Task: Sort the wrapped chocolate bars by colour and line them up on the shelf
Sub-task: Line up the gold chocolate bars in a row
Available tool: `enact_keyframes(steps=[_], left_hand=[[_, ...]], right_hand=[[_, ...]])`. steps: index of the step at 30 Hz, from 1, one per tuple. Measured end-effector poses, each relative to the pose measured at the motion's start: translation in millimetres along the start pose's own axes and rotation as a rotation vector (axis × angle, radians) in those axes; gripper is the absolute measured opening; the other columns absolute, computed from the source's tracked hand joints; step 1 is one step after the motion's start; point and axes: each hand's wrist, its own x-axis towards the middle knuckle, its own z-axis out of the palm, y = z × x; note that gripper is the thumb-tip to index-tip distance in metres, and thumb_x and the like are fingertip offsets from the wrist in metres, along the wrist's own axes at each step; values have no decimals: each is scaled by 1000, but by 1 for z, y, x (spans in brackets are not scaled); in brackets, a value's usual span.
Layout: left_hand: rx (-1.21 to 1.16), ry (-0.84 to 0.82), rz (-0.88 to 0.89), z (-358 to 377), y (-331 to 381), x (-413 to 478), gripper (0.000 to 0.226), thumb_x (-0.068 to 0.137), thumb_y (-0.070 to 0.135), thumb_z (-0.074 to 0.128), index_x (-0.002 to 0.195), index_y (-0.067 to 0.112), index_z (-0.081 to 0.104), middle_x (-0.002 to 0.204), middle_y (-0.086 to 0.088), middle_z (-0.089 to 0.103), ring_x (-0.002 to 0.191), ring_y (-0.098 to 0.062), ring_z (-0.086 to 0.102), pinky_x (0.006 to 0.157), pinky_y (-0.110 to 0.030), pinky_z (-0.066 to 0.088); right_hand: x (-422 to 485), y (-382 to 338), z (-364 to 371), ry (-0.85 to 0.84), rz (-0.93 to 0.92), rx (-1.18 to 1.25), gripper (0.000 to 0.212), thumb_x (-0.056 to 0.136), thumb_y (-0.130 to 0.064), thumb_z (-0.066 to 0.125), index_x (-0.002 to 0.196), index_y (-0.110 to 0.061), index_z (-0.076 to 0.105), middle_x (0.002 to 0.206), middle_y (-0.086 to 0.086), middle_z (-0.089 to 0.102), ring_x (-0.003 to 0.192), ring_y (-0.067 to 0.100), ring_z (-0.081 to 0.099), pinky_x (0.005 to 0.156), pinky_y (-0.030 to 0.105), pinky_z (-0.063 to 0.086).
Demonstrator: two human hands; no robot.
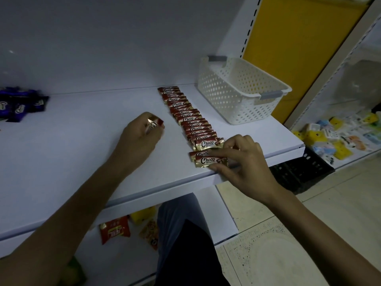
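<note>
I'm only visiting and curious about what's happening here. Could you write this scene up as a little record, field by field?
place: white shelf
sorted row: red Choco bars, overlapping in a line from the back wall to the front edge
left hand: holds one red bar, left of the row
right hand: pinches the front bar at the row's near end
unsorted: purple bars, loose pile at far left
nearby: white perforated basket, right of the row
</note>
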Motion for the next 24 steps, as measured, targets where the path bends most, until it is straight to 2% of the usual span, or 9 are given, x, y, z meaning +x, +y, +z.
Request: enact_keyframes(steps=[2,5,8,11,13,17,20,24], left_hand=[[197,-64,102,8,6,-6,10,88,31,64,82,23,61,73,8,61,62,-4,55,57,-20,45],[465,-198,68,20,12,-11,24,82,44,69,95,25,68,87,10,67,80,-9,62,68,-26,48],[592,-276,40,25,16,-11,30,80,47,70,98,22,70,90,6,69,80,-11,62,61,-21,42],[614,-306,30,28,21,-10,20,80,43,72,81,26,63,76,9,63,68,-6,57,54,-20,34],[610,-332,15,29,24,-9,20,80,39,73,75,30,57,70,12,57,65,-5,53,53,-21,33],[475,-368,-20,31,21,-8,14,79,30,75,75,23,63,74,5,65,71,-15,62,63,-29,46],[409,-323,10,34,15,-12,16,80,30,75,73,29,60,74,11,64,70,-9,62,66,-30,50],[417,-243,40,42,15,-12,22,81,34,73,69,31,56,67,16,59,64,-3,57,55,-23,38]], right_hand=[[1,-2,-3,-52,27,14,36,77,-48,65,105,-27,71,97,-13,49,97,10,43,75,30,30],[8,-3,-8,-129,85,98,30,74,-37,76,100,-25,70,100,-13,49,102,13,45,79,32,31],[18,-1,-8,-150,98,142,27,73,-33,78,98,-26,71,103,-6,57,102,16,49,85,39,38],[26,-2,-7,-145,106,143,23,74,-30,78,96,-26,72,102,-3,61,101,18,51,85,42,38],[29,-3,-9,-167,118,111,28,76,-32,77,102,-28,70,105,-2,60,103,19,49,85,39,37],[30,-5,-14,-227,97,-20,44,78,-41,72,121,-33,62,111,-2,57,106,18,45,84,33,31],[30,-4,-17,-213,86,-63,45,77,-40,73,120,-34,62,112,-2,55,108,18,44,82,30,25],[30,0,-18,-189,113,-87,43,79,-39,72,121,-34,61,114,-3,56,109,16,44,82,28,23]])
